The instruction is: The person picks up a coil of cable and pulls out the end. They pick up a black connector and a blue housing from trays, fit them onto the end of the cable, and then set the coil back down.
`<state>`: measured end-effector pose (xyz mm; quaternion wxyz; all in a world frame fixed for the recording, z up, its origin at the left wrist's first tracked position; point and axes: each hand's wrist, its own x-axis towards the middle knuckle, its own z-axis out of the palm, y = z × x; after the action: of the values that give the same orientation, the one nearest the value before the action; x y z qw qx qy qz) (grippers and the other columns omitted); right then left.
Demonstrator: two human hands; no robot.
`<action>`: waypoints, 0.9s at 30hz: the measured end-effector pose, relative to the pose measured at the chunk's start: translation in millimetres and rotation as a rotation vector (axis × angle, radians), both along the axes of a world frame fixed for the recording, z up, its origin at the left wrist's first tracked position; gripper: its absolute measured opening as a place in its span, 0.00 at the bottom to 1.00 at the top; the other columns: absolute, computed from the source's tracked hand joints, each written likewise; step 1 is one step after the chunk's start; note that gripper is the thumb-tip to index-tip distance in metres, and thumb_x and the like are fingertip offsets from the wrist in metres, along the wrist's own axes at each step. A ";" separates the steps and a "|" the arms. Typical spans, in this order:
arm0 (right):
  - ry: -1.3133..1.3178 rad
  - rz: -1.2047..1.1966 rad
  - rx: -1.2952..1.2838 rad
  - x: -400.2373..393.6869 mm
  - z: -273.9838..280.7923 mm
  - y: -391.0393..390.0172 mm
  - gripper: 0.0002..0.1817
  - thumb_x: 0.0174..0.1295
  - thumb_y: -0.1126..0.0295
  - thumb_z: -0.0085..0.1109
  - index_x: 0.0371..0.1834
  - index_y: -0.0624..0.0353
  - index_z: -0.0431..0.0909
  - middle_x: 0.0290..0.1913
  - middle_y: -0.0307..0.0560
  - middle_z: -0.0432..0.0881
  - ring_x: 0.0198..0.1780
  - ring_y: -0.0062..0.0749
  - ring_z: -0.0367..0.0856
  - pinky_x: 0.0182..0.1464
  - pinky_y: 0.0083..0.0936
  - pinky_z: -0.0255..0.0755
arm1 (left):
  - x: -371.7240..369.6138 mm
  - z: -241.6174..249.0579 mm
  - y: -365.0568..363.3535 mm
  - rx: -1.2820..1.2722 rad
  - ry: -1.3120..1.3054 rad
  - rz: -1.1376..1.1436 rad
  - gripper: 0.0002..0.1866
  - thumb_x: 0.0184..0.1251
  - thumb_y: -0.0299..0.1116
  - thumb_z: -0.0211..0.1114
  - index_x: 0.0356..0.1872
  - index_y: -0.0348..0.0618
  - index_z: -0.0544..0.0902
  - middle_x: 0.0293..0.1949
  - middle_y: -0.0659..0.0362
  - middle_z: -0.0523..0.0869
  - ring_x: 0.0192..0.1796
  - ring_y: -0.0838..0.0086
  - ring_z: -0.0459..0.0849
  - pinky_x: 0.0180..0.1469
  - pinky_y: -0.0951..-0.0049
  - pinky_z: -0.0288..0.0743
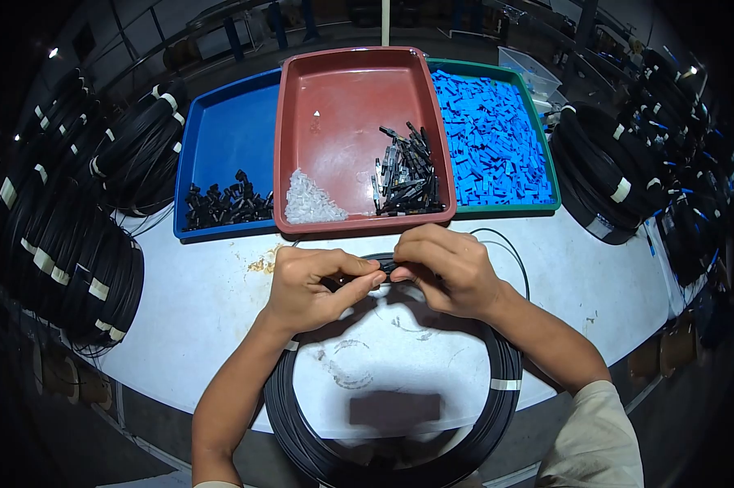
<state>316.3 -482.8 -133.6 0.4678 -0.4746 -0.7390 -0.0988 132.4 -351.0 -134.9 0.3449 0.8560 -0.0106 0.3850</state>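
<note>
My left hand (322,285) and my right hand (452,267) meet above the far side of a coil of black cable (281,398). Both are closed, thumb against fingers, on a small dark connector piece (388,266) between their fingertips. The fingers cover most of it, so its exact shape is hard to make out. White tape bands the coil, which lies on the white table (367,350) and extends past its near edge. A loose loop of thin black cable (526,272) curves out beside my right hand.
Beyond my hands, a red tray (334,61) carries clear small pieces (311,199) and black connectors (407,172). A blue tray (228,114) holds black parts (230,201); a green tray (552,191) holds blue pieces (493,142). Cable coils flank the table left (74,268) and right (603,171).
</note>
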 end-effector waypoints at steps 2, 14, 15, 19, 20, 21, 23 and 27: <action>-0.093 -0.009 0.054 2.0 -0.3 -0.2 0.12 0.52 0.76 0.75 0.37 0.65 0.82 0.36 0.49 0.85 0.33 0.39 0.86 0.33 0.28 0.79 | -0.4 0.6 -2.3 -0.180 0.067 -0.036 0.05 0.58 0.21 0.76 0.35 0.33 0.91 0.30 0.51 0.92 0.30 0.74 0.92 0.32 0.79 0.85; -0.189 -0.058 0.046 1.0 -0.4 -4.3 0.07 0.54 0.74 0.68 0.35 0.63 0.82 0.34 0.46 0.85 0.30 0.38 0.85 0.29 0.32 0.77 | 2.4 -1.0 2.1 0.375 -0.132 -0.063 0.10 0.54 0.23 0.78 0.38 0.36 0.91 0.33 0.53 0.93 0.30 0.71 0.92 0.31 0.76 0.86; -0.148 -0.040 -0.070 1.7 0.2 -6.0 0.07 0.56 0.73 0.68 0.35 0.63 0.82 0.33 0.46 0.84 0.30 0.40 0.85 0.30 0.33 0.76 | 3.7 -3.0 0.2 0.497 -0.163 -0.037 0.11 0.52 0.23 0.78 0.38 0.37 0.90 0.33 0.54 0.93 0.30 0.70 0.92 0.30 0.75 0.86; -0.028 0.021 -0.297 4.7 -2.9 -3.5 0.09 0.57 0.72 0.69 0.36 0.64 0.81 0.33 0.49 0.83 0.31 0.45 0.84 0.33 0.34 0.77 | 4.2 -2.1 1.3 0.466 -0.172 -0.032 0.09 0.53 0.23 0.78 0.36 0.37 0.90 0.32 0.54 0.92 0.29 0.71 0.92 0.29 0.75 0.86; -0.032 0.026 -0.300 3.5 -1.8 -2.5 0.09 0.57 0.72 0.69 0.36 0.64 0.81 0.33 0.49 0.83 0.31 0.45 0.84 0.33 0.34 0.77 | 3.3 -1.1 0.7 0.463 -0.173 -0.026 0.09 0.53 0.23 0.78 0.36 0.37 0.90 0.32 0.54 0.92 0.29 0.71 0.92 0.29 0.75 0.86; 0.008 0.042 -0.211 1.7 0.4 -1.8 0.09 0.57 0.73 0.69 0.37 0.65 0.81 0.34 0.50 0.82 0.32 0.46 0.83 0.35 0.34 0.77 | 2.2 -0.5 0.2 0.321 -0.134 -0.001 0.08 0.52 0.21 0.78 0.35 0.37 0.91 0.31 0.52 0.92 0.30 0.70 0.93 0.31 0.75 0.86; 0.024 0.035 -0.056 -1.8 3.3 -0.3 0.12 0.52 0.78 0.70 0.39 0.65 0.80 0.38 0.52 0.82 0.34 0.45 0.84 0.37 0.35 0.79 | 2.7 0.0 -0.6 0.073 -0.095 0.042 0.05 0.52 0.20 0.78 0.30 0.35 0.91 0.30 0.51 0.92 0.31 0.70 0.93 0.33 0.77 0.86; -0.142 -0.008 0.097 4.4 -2.7 0.9 0.15 0.44 0.79 0.67 0.38 0.64 0.82 0.39 0.49 0.85 0.35 0.41 0.86 0.33 0.33 0.79 | -0.6 1.8 -1.9 -0.129 0.026 -0.008 0.05 0.52 0.20 0.78 0.30 0.35 0.91 0.29 0.50 0.92 0.29 0.71 0.92 0.31 0.78 0.85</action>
<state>320.7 -482.0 -136.4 0.4363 -0.4460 -0.7629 -0.1697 131.8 -352.9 -133.1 0.4010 0.8369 0.0155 0.3723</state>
